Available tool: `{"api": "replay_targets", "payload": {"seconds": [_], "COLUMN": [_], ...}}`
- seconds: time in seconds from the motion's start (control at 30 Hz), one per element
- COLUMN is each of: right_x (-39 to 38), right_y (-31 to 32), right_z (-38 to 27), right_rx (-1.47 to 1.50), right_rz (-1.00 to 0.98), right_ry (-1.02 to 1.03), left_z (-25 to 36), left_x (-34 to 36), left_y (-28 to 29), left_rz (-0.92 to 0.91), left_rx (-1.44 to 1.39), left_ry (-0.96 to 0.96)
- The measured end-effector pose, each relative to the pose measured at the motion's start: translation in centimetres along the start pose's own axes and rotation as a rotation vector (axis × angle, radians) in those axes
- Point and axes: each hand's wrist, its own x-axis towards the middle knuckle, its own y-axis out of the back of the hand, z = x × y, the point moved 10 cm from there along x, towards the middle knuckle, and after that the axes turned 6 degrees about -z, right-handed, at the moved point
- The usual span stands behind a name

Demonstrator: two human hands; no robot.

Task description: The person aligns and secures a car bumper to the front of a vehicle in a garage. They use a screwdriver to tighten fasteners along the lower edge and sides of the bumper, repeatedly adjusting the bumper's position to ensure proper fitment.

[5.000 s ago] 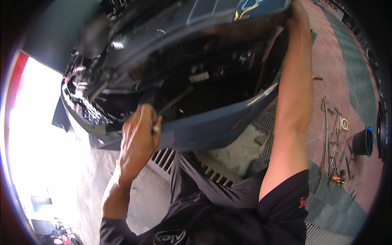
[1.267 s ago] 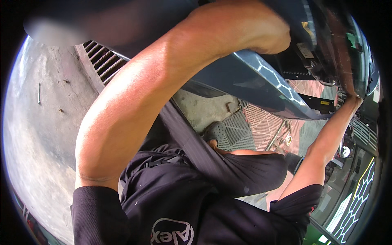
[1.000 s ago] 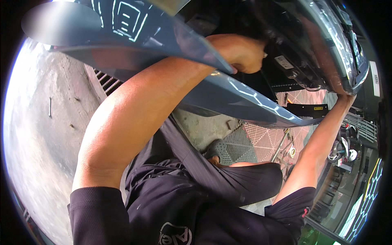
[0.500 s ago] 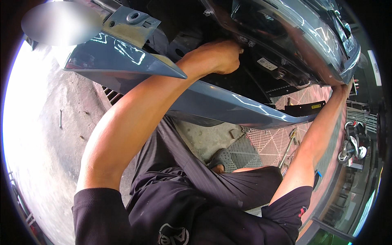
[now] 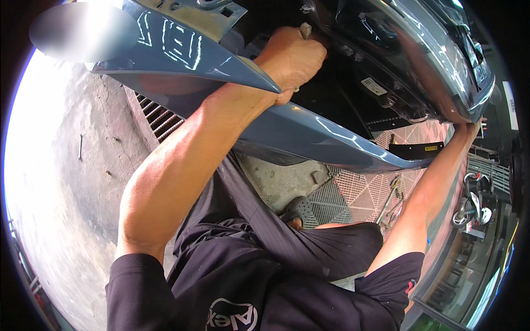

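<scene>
My left hand (image 5: 293, 58) is closed in a fist above the pointed end of a glossy blue-grey car body panel (image 5: 323, 135), inside the dark opening behind it. Its fingers curl away from view, so whatever they hold is hidden. The wrist passes close by the panel's tip. To the right of this fist is a black housing with a white label (image 5: 374, 86), under a shiny curved car part (image 5: 411, 52). My right arm stretches out to the far right, where my right hand (image 5: 468, 129) reaches the lower corner of that curved part; its fingers are hidden.
A metal bracket (image 5: 212, 14) sits at the panel's upper left. Below lie a floor grate (image 5: 157, 116), a wrench (image 5: 80, 148) on concrete and tiled plastic matting (image 5: 353, 190). A long tool (image 5: 390, 193) rests near my knee. A motorcycle (image 5: 472, 204) stands at the right.
My left hand has pulled back from the black housing toward the panel's pointed tip and turned at the wrist. The right hand stays at the corner. The whole view has shifted slightly.
</scene>
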Motion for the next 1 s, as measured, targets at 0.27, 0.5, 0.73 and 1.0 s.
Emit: {"api": "replay_targets", "payload": {"seconds": [0.27,0.5,0.73,1.0], "right_x": [0.3,0.9,1.1,0.7], "right_y": [1.1,-0.4,-0.4,1.5], "right_z": [0.3,0.2,0.3,0.8], "right_rx": [-0.004,0.027,0.039,0.065], "right_rz": [0.022,0.001,0.003,0.033], "right_ry": [-0.010,-0.011,-0.012,-0.001], "left_z": [0.4,0.2,-0.1,1.0], "left_x": [-1.5,-1.3,0.0,-0.7], "left_y": [-0.7,-0.6,-0.1,-4.3], "left_rz": [0.159,0.174,0.164,-0.270], "left_rx": [0.108,0.106,0.103,-0.099], "left_ry": [-0.061,-0.023,-0.024,-0.027]}}
